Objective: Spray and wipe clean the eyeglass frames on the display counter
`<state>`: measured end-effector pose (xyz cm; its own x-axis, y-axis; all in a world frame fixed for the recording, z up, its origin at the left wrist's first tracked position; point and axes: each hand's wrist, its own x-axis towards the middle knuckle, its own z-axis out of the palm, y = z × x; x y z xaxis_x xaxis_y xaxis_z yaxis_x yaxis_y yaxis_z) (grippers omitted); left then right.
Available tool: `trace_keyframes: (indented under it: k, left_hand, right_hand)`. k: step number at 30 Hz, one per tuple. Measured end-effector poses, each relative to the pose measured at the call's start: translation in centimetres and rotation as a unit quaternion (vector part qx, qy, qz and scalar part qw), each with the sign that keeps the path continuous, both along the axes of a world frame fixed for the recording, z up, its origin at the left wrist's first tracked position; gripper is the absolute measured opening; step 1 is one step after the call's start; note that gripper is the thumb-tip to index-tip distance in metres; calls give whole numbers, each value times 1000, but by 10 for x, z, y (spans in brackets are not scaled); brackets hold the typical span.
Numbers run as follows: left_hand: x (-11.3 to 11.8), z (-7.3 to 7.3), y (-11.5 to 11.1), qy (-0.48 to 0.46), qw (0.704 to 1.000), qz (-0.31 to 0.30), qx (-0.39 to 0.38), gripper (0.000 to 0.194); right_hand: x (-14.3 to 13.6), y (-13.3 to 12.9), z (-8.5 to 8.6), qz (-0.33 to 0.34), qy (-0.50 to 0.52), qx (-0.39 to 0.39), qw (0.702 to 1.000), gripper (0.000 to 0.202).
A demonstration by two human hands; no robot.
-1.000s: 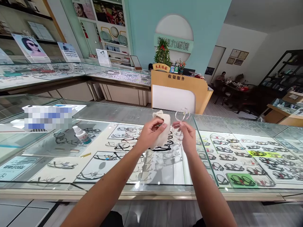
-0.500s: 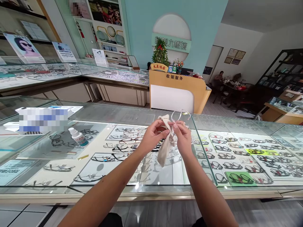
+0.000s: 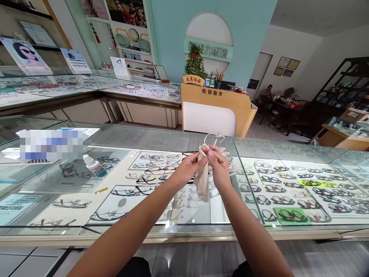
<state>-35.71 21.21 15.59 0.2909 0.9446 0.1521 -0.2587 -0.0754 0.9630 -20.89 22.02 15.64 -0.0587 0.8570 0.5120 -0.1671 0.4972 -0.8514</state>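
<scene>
Above the glass counter, my left hand (image 3: 188,167) is closed on a beige cloth (image 3: 203,186), whose lower end hangs down. My right hand (image 3: 219,165) is closed on a pair of clear-framed eyeglasses (image 3: 211,139), one rim of which stands up above the fingers. The cloth is bunched against the glasses between both hands. Fingers and cloth hide the rest of the frame. Beneath the hands, several eyeglasses (image 3: 161,169) lie inside the glass display case (image 3: 138,234).
A white spray bottle (image 3: 94,166) stands on the counter at the left, beside a blurred white box (image 3: 52,146). More glasses fill the case on the right. Beyond is a wooden cashier desk (image 3: 245,109) with a potted plant (image 3: 194,63). A person (image 3: 266,92) sits far back right.
The clear glasses have tilted and shifted slightly left, and the cloth now wraps closer around the frame between my fingers. My hands have drawn nearer together.
</scene>
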Motion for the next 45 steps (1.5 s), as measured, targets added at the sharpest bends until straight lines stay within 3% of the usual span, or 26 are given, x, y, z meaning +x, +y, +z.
trace_keyframes:
  k: [4,15,24,30,36,45]
  left_hand:
    - [1,-3,1,-37,998,-22,-44,53]
    - [8,-4,0,-39,995,89,-1,54]
    - [5,-7,3,-32,999,30,1,59]
    - [7,-14,12,-20,995,98,25,60]
    - [6,-12,11,26,988,143,60,59]
    - [4,-8,5,30,997,48,45,62]
  right_hand:
    - [-3,0,-2,7,9,-2,1000,30]
    - [-3,0,3,53,-9,10,999,29]
    - [-4,15,-16,56,59,-62,995,34]
    - [-7,9,-8,50,15,-7,999,32]
    - [-6,11,-7,63,31,-22,997,30]
    - [-5,20,-20,71,139,-136,978,31]
